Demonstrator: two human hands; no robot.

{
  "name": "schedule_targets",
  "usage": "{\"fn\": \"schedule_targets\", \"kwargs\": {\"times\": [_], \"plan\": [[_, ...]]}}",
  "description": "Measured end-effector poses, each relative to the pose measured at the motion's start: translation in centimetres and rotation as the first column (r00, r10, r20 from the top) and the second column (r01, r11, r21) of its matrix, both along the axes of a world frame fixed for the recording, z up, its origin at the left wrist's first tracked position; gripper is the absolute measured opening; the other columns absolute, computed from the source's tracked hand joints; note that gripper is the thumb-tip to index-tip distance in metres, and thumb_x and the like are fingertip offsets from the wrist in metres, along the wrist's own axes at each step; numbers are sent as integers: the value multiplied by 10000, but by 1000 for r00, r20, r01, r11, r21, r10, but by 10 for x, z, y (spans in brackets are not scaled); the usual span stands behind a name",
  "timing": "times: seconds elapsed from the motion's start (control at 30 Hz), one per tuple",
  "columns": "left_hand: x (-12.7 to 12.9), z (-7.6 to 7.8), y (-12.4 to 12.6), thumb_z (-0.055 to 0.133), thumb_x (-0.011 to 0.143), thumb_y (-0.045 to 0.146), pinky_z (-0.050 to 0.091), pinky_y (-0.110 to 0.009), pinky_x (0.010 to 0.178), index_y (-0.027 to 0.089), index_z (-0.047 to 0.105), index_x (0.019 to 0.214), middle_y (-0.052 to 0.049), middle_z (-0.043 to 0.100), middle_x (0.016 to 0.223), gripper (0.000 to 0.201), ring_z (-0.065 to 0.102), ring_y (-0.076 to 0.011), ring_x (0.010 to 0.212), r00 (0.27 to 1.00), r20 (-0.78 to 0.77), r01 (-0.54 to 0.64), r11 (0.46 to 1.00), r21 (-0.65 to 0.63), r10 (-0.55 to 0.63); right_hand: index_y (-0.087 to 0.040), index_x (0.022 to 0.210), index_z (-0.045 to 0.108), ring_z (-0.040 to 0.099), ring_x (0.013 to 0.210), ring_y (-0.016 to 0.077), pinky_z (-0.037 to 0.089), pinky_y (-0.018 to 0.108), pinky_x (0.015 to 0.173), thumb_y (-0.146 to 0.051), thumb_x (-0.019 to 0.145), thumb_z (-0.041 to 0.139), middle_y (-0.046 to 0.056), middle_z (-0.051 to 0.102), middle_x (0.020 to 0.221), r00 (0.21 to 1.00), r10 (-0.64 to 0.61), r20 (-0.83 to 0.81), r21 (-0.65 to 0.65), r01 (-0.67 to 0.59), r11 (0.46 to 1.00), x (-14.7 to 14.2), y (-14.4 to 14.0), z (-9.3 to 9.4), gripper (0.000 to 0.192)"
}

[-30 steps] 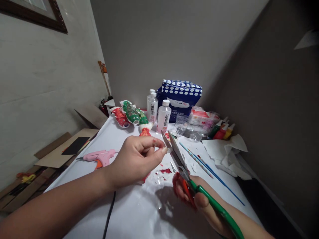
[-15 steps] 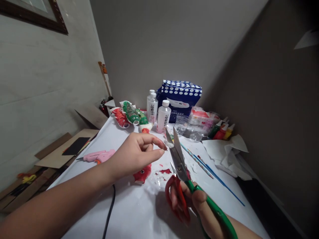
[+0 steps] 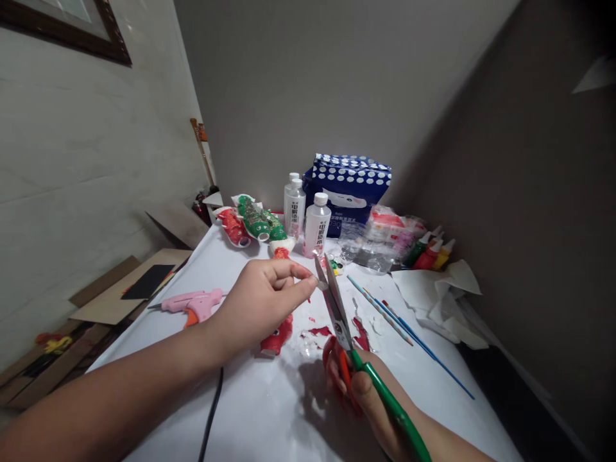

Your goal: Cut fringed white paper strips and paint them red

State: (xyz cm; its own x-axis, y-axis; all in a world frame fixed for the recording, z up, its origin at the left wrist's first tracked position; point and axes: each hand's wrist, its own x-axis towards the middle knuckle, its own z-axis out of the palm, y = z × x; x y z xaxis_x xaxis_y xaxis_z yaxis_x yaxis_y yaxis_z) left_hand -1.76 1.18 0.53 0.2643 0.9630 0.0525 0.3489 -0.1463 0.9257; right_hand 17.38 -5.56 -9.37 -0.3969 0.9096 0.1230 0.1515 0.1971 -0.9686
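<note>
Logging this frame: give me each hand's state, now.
Left hand: closed, pinching a small pale scrap at the blades.
Right hand: closed on the scissors.

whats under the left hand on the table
A red painted fish figure lies on the white table below the left hand, partly covered by it. Red scraps lie beside it. How far the figure runs under the hand cannot be seen.

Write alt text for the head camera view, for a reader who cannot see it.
A right hand holds green-and-red scissors, blades nearly shut beside a tiny scrap pinched by the left hand, over a white table. Nearby lie a red painted fish figure, a pink glue gun, bottles and paintbrushes.
</note>
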Motion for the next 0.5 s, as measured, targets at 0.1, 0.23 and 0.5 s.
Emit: {"fn": "schedule_targets", "kwargs": {"times": [0.1, 0.23, 0.5], "plan": [[1, 4, -2, 582, 812, 405, 207, -185, 417, 155, 610, 759, 80, 383, 460, 257, 278, -60, 417, 1000, -11, 4, 1000, 26, -4, -199, 796, 479, 396, 610, 150, 350, 283, 549, -792, 839, 293, 26, 479, 735, 1000, 5, 16, -1, -5, 1000, 2, 0, 3, 624], [0, 6, -4, 565, 818, 403, 196, -187, 422, 151, 591, 730, 81, 340, 479, 268, 257, -64, 440, 1000, -23, 22, 999, 38, -21, -196, 760, 465, 368, 589, 138, 329, 271, 531, -814, 818, 292, 3, 438, 682, 996, 88, -2, -23, -88, 996, 5, 4, 6, 644], [-1, 7, -9, 553, 830, 376, 202, -200, 436, 153, 601, 693, 64, 344, 511, 266, 275, -76, 469, 997, -77, 0, 991, 137, 11, -201, 758, 454, 358, 600, 140, 329, 273, 538, -860, 766, 292, -1, 431, 690, 988, 142, 57, -13, -141, 990, 16, 12, 8, 678]]}}
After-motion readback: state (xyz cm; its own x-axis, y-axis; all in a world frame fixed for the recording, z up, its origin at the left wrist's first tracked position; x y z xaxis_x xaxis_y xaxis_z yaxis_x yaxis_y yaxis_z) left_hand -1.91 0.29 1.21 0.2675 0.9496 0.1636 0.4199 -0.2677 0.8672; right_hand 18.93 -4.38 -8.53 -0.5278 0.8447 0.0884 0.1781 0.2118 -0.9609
